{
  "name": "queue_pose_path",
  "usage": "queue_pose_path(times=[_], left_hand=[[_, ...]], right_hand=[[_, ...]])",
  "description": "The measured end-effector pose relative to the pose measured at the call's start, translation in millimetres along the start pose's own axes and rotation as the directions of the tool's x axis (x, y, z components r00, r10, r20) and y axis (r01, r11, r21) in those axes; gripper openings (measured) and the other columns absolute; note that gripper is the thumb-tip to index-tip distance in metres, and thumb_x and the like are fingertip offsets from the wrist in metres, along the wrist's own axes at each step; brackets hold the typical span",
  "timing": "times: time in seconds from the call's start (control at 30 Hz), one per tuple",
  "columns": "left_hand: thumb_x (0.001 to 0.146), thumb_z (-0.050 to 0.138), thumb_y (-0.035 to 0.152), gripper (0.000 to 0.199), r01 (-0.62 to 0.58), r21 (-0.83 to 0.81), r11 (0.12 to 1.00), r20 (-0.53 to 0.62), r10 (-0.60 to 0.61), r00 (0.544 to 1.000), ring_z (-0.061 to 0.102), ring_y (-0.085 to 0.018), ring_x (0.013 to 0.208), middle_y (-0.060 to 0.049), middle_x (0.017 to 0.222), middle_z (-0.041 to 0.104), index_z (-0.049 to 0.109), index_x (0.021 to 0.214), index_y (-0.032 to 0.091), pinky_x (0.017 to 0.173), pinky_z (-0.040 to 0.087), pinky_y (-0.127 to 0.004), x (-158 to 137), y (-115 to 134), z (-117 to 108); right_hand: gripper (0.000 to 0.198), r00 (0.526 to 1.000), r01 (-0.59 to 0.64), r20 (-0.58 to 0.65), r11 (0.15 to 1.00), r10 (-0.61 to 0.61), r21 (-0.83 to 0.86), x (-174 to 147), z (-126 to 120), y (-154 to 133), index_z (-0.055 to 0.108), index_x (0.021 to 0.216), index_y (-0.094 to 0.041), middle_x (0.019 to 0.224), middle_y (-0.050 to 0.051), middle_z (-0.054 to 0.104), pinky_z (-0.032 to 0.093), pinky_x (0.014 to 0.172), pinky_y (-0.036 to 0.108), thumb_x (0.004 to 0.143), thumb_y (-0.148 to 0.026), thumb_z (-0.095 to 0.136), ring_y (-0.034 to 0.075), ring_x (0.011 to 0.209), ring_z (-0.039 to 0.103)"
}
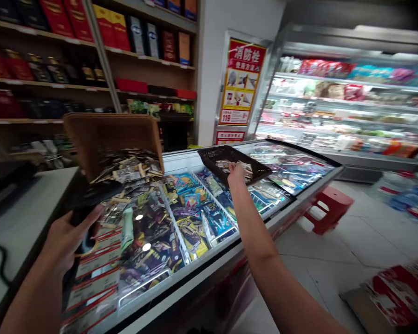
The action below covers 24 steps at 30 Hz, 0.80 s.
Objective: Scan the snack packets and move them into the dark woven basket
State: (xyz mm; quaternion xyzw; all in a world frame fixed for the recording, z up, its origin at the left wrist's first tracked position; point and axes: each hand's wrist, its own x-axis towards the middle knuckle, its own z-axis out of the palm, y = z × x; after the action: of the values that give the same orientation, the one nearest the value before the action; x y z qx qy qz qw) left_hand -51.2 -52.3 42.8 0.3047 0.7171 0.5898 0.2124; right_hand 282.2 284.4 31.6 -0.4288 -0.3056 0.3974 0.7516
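— Shop shelves (153, 46) are seen on one side, a lit chiller (348, 93) on the other, and between them a glass-topped chest freezer (308, 192) is filled with bright frozen-treat wrappers (191, 199).

— And straight to the middle of it: a shallow black basket (212, 157) is set down on the glass, its longer side apparently slanted from back left to front right. Small flat packets (248, 170) are gathered on its floor, and right into them the right hand (237, 175) is reached!

— Which way do they lie from the fingers?

— Directly below the fingertips, and spread to either side. No gap can be made out. The right hand is by far the nearer one; the forearm is stretched out over the freezer's front edge. Whether anything is pinched there cannot be told, as the fingertips are hidden among the packets.

— And the left hand (63, 236)?

— Well apart, over at the near left. Its fingers are wrapped round a black handled device (99, 191), possibly a scanner, with the thumb laid along it. Beside that, a brown container (113, 132) is tipped on its side, and a loose heap (137, 170) of similar packets is spilled from its mouth across the glass.

— Their looks?

— Pale, beige and dark in patches, thin, slightly shiny, lying at mixed angles. Any print is blurred past reading.
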Motion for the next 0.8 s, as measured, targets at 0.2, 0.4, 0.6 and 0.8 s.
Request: queue_pose_path(times=[0.2,0.4,0.6,0.8], left_hand=[[0.053,0.101,0.052,0.060,0.032,-0.115,0.993,-0.101,-0.044,0.994,0.052,-0.011,0.054,0.005,0.063,0.063,0.067,0.085,0.015,0.049,0.039,-0.024,5.4,-2.8,-17.2],[0.062,0.097,0.053,0.053,-0.014,-0.127,0.992,-0.095,0.001,0.995,0.051,-0.010,0.054,0.004,0.067,0.063,0.065,0.081,0.016,0.050,0.039,-0.025,2.9,-6.9,-12.4],[0.064,0.095,0.055,0.052,0.002,-0.067,0.998,-0.029,-0.004,1.000,0.052,-0.011,0.052,0.004,0.061,0.061,0.066,0.081,0.016,0.049,0.038,-0.026,2.4,-11.0,-4.8],[0.057,0.094,0.068,0.062,0.019,-0.016,1.000,0.049,-0.018,0.999,0.047,-0.011,0.047,0.006,0.050,0.056,0.063,0.078,0.019,0.045,0.034,-0.022,0.3,-12.7,6.4]], right_hand=[[0.018,0.777,0.024,0.606,0.955,0.169,-0.297,-181.4,78.6,64.6,0.065,0.084,-0.023,0.085,0.001,0.069,0.054,0.074,0.029,0.082,-0.034,0.080,0.018,0.085,0.066],[0.065,0.560,0.321,0.755,0.751,0.342,-0.578,-311.9,126.8,88.4,0.073,0.106,-0.019,0.139,0.019,0.066,0.045,0.111,0.050,0.059,-0.054,0.100,0.044,0.143,0.050],[0.089,0.524,0.384,0.720,0.628,0.455,-0.677,-316.2,132.4,84.9,0.061,0.131,-0.013,0.138,0.024,0.067,0.045,0.114,0.052,0.059,-0.046,0.102,0.042,0.139,0.057],[0.056,0.582,0.148,0.708,0.804,0.400,-0.576,-243.7,89.7,68.5,0.056,0.116,-0.024,0.103,0.005,0.072,0.062,0.075,0.038,0.074,-0.033,0.092,0.026,0.093,0.072]])
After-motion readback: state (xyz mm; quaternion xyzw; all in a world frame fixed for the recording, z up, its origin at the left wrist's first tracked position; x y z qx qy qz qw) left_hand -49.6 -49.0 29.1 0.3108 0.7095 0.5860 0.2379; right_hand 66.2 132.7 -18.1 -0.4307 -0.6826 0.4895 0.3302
